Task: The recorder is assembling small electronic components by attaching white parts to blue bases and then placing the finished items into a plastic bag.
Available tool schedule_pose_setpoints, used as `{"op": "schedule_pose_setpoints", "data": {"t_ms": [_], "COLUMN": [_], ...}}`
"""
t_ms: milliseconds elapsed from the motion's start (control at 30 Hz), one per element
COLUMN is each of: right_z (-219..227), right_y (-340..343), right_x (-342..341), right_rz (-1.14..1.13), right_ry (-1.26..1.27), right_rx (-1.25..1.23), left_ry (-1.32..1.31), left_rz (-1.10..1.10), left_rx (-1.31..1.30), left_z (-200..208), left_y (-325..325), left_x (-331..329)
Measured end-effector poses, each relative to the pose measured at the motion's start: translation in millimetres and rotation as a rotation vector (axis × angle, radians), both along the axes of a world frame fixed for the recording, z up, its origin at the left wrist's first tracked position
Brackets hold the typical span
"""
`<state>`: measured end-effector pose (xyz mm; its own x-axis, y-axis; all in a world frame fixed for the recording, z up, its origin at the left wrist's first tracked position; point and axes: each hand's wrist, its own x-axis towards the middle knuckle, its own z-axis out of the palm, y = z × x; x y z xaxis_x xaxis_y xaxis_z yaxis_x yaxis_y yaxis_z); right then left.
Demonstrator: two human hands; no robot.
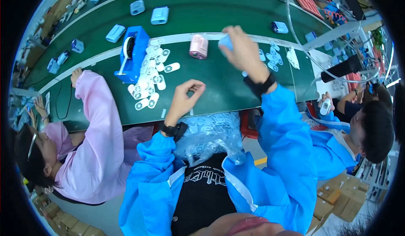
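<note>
The right hand (244, 52) is raised above the green bench (219, 88), its fingers closed around a small pale blue casing (225, 43) beside a pink fan (198, 46). The left hand (184, 96) is held lower, empty, fingers loosely curled, near a pile of white grilles (151, 78).

The right hand (242, 52) covers most of a small light-blue plastic piece (225, 42), so its shape cannot be told. A clear plastic bag of white parts (211, 132) is partly hidden under the green tabletop (219, 88) edge and the blue sleeves. The far devices are too small to identify.
</note>
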<state>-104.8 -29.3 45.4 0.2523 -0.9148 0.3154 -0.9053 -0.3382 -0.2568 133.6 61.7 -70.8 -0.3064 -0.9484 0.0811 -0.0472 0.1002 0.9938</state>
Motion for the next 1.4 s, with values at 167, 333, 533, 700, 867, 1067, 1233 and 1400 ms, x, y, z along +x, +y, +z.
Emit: {"op": "schedule_pose_setpoints", "data": {"t_ms": [167,333,533,700,867,1067,1233,1400], "right_z": [-21,-92,-68,-28,-23,-97,-129,-141], "right_y": [-152,-233,-221,-147,16,106,113,112], "right_x": [-24,-60,-77,-75,-11,0,-17,-9], "right_rz": [-0.147,-0.35,-0.299,-0.107,0.143,0.086,-0.015,0.027], "right_ry": [0.179,0.215,0.163,-0.174,-0.499,-0.715,-0.801,-0.814], "right_rx": [0.088,0.166,-0.039,-0.23,0.03,0.286,0.126,-0.025], "left_ry": [-0.178,-0.162,-0.028,-0.021,-0.025,-0.111,-0.084,-0.057], "left_rz": [-0.058,-0.025,0.023,0.017,-0.007,0.024,-0.007,0.018], "left_rx": [-0.085,-0.028,-0.03,-0.025,-0.012,-0.032,-0.042,-0.043], "left_z": [11,11,0,-10,-12,-9,-19,-22], "left_y": [1,-1,2,-5,-3,0,-8,-7], "left_x": [4,4,5,3,4,10,-1,4]}}
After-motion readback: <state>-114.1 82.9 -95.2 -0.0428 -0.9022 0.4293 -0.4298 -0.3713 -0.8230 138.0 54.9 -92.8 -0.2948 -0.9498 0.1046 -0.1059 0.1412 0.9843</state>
